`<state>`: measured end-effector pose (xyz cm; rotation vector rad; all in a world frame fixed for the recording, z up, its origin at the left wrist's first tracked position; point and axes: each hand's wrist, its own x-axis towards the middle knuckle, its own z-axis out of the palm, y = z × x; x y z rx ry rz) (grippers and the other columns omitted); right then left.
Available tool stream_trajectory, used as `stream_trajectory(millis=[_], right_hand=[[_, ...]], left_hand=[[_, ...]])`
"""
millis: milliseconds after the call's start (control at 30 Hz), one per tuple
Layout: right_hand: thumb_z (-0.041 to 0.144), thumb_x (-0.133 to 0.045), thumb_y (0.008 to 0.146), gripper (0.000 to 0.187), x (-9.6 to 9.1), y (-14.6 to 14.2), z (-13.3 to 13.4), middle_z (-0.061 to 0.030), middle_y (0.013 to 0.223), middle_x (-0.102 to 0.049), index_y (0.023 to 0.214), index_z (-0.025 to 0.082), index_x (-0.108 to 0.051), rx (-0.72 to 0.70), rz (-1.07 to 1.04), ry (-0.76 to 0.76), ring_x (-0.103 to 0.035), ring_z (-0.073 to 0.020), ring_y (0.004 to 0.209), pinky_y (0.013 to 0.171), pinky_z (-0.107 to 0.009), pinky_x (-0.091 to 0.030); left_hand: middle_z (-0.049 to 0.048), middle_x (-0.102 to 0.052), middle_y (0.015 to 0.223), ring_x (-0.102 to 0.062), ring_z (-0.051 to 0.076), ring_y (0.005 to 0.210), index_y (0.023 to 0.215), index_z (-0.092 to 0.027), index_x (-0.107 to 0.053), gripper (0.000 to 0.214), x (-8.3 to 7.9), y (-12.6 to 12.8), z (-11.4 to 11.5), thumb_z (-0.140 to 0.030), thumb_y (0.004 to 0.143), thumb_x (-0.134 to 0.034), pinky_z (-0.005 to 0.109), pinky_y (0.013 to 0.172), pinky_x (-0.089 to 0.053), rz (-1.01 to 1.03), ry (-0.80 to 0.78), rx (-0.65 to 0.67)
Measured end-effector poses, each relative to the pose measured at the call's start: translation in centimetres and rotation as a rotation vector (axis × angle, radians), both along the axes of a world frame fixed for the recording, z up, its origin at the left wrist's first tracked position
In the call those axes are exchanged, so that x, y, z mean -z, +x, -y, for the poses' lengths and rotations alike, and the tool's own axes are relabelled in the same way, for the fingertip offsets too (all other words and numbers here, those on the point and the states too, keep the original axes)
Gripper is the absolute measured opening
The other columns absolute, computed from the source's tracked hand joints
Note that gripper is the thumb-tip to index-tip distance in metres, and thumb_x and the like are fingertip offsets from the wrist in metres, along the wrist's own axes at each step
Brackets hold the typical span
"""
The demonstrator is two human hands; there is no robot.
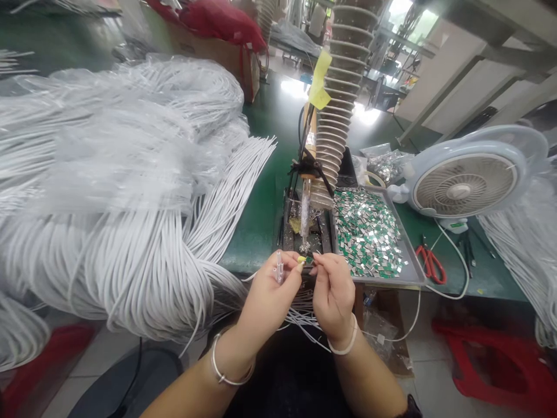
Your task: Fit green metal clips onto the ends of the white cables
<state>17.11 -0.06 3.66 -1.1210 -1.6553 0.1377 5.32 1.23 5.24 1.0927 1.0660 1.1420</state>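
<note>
My left hand (272,290) is closed in a pinch on a small green circuit board (308,260), with a bit of yellow at its fingertips. A slim clear tube-like piece (279,267) sticks up between its fingers. Close beside it, my right hand (333,293) is also closed in a pinch at the board's other side; what its fingertips hold is too small to make out. Just beyond the fingertips, a soldering iron (306,215) stands tip down in a stand over a dark tray (324,229) with solder bits. White cables (300,318) hang below my hands.
A large heap of white cables (143,261), partly under clear plastic, covers the left. To the right is a grey tray (411,255) of small green-and-metal boards, then red-handled pliers (430,264) and a fan (465,180). A ribbed hose (348,87) hangs behind the iron.
</note>
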Motion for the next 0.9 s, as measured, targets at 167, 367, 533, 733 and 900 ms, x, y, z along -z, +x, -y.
stream_trajectory(millis=[167, 367, 533, 733, 900], right_hand=[[0.007, -0.044, 0.086, 0.017, -0.3, 0.2, 0.0, -0.0034, 0.079, -0.055, 0.092, 0.019, -0.055, 0.002, 0.031, -0.091, -0.055, -0.0148, 0.075, 0.065, -0.030, -0.050], [0.007, -0.041, 0.087, 0.019, -0.1, 0.2, -0.2, -0.0056, 0.085, -0.058, 0.095, 0.019, -0.052, -0.037, 0.033, -0.065, -0.057, -0.0171, 0.084, 0.072, -0.035, -0.051], [0.006, -0.037, 0.087, 0.030, 0.2, 0.1, 0.2, -0.0090, 0.097, -0.060, 0.111, 0.018, -0.050, -0.052, 0.005, -0.047, -0.060, -0.0176, 0.092, 0.079, -0.036, -0.054], [0.006, -0.042, 0.087, 0.030, 0.9, -0.2, 0.4, -0.0061, 0.094, -0.064, 0.112, 0.020, -0.048, 0.033, -0.169, -0.027, -0.066, -0.0143, 0.086, 0.075, -0.029, -0.057], [0.004, -0.045, 0.085, 0.026, 0.4, -0.2, 0.0, -0.0071, 0.094, -0.066, 0.103, 0.020, -0.053, 0.021, -0.077, 0.055, -0.065, -0.0163, 0.089, 0.077, -0.033, -0.058]], left_hand=[[0.0017, -0.058, 0.085, -0.055, 0.014, 0.079, 0.073, -0.018, -0.053, 0.011, 0.2, -0.6, 0.0, -0.026, 0.082, -0.053, 0.027, 0.074, -0.044, -0.112, 0.059, 0.043], [0.0004, -0.060, 0.076, -0.055, 0.015, 0.073, 0.073, -0.019, -0.054, 0.009, 0.0, -0.9, -0.2, -0.025, 0.080, -0.052, 0.027, 0.067, -0.044, -0.151, 0.024, 0.120], [0.0021, -0.061, 0.084, -0.058, 0.015, 0.079, 0.068, -0.019, -0.049, 0.009, -0.9, -0.7, -0.5, -0.020, 0.076, -0.052, 0.028, 0.073, -0.045, -0.166, 0.025, 0.085], [0.0030, -0.061, 0.086, -0.059, 0.015, 0.077, 0.068, -0.019, -0.049, 0.009, -1.4, -0.4, -0.6, -0.021, 0.076, -0.052, 0.028, 0.069, -0.046, -0.204, 0.025, 0.048], [0.0024, -0.062, 0.083, -0.059, 0.014, 0.073, 0.069, -0.019, -0.050, 0.008, -1.6, -0.4, -0.6, -0.021, 0.076, -0.050, 0.026, 0.067, -0.047, -0.253, 0.057, 0.017]])
